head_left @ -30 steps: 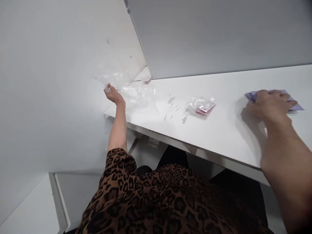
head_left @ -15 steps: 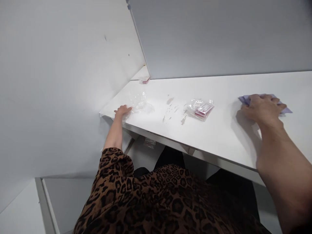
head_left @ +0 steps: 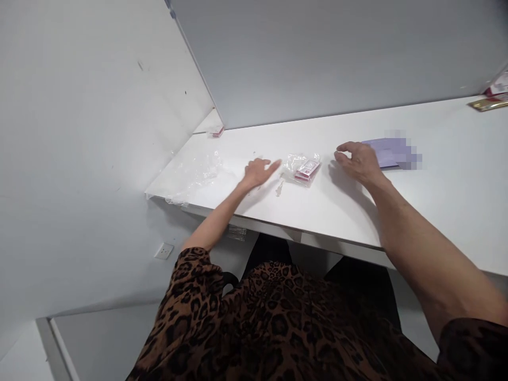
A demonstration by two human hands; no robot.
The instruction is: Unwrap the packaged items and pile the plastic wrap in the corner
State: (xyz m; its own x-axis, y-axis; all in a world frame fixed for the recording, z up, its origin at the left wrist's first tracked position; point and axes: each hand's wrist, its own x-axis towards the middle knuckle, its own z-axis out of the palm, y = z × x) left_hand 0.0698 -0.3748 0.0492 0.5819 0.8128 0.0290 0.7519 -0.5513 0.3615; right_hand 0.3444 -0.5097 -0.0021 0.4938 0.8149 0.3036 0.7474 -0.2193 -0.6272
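Observation:
My left hand [head_left: 257, 173] hovers over the white tabletop, fingers apart and holding nothing, just left of a clear plastic bag [head_left: 292, 160] with a pink-and-white folded packet [head_left: 307, 170] in or on it. On the other side of that bag is my right hand [head_left: 360, 161], its thumb and fingers parted with nothing between them. Behind and right of this hand lies a flat purple packet [head_left: 384, 151], partly blurred out. Crumpled clear plastic [head_left: 198, 172] spreads over the left end of the table, away from my left hand.
The white table [head_left: 337, 211] runs along a grey panel [head_left: 317, 58] and meets a white wall at left. A small pink packet [head_left: 216, 132] sits in the back corner. Gold and red packaging [head_left: 490, 101] lies far right. A wall outlet [head_left: 164, 251] is below the tabletop.
My left hand has left the crumpled plastic and moved right toward the bagged packet. My right hand has come off the purple packet and moved left. The view has shifted right.

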